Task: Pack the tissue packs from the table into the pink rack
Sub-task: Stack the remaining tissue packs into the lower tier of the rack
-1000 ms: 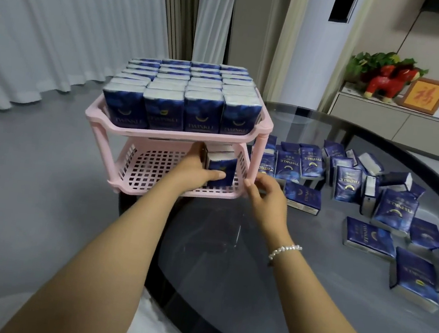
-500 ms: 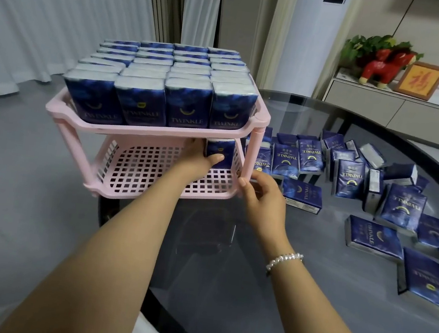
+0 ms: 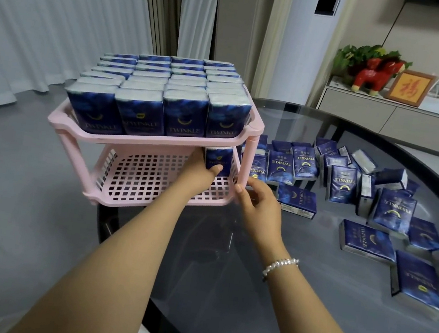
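Note:
A two-tier pink rack (image 3: 146, 139) stands at the left edge of the round glass table (image 3: 264, 299). Its top tier is filled with several upright blue tissue packs (image 3: 183, 116). My left hand (image 3: 197, 174) reaches into the lower tier and holds one blue tissue pack (image 3: 218, 156) upright in the right corner. My right hand (image 3: 259, 205) rests at the rack's front right post, fingers curled loosely, holding nothing. Several loose blue tissue packs (image 3: 366, 240) lie scattered on the table to the right.
Part of the rack overhangs the table edge above the grey floor. White curtains hang at the left. A sideboard at the back right carries a red horse figure (image 3: 375, 72), a plant and a framed picture (image 3: 410, 87).
My left hand has pushed the tissue pack deeper into the lower tier's right corner. The camera has shifted closer; my right hand stays by the post.

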Available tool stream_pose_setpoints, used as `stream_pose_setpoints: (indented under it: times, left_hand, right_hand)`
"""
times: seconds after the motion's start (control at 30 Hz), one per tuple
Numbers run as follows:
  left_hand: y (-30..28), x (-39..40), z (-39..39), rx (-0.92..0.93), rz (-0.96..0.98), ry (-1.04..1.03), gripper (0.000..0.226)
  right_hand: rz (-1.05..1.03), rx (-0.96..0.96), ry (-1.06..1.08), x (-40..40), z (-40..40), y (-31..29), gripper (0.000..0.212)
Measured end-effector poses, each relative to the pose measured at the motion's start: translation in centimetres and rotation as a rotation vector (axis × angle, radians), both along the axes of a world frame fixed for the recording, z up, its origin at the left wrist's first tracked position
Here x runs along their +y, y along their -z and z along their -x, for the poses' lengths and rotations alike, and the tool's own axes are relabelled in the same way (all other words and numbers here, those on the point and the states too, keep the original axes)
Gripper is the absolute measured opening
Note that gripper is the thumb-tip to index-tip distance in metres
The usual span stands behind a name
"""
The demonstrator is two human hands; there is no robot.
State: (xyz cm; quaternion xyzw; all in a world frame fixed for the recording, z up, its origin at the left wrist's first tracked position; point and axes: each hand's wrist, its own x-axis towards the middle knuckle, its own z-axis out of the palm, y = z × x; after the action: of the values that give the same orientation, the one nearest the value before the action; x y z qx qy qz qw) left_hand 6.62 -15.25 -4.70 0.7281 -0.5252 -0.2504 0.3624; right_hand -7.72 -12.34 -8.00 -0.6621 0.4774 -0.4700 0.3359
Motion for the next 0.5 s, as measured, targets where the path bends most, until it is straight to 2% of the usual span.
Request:
stream_pose_setpoints:
  times: [0.5]
  left_hand:
    - [0.0,4.0,-0.4,0.061,-0.011,-0.004,0.048]
  right_hand:
    - [-0.005,0.002,0.013,0.3,0.0,-0.2,0.023]
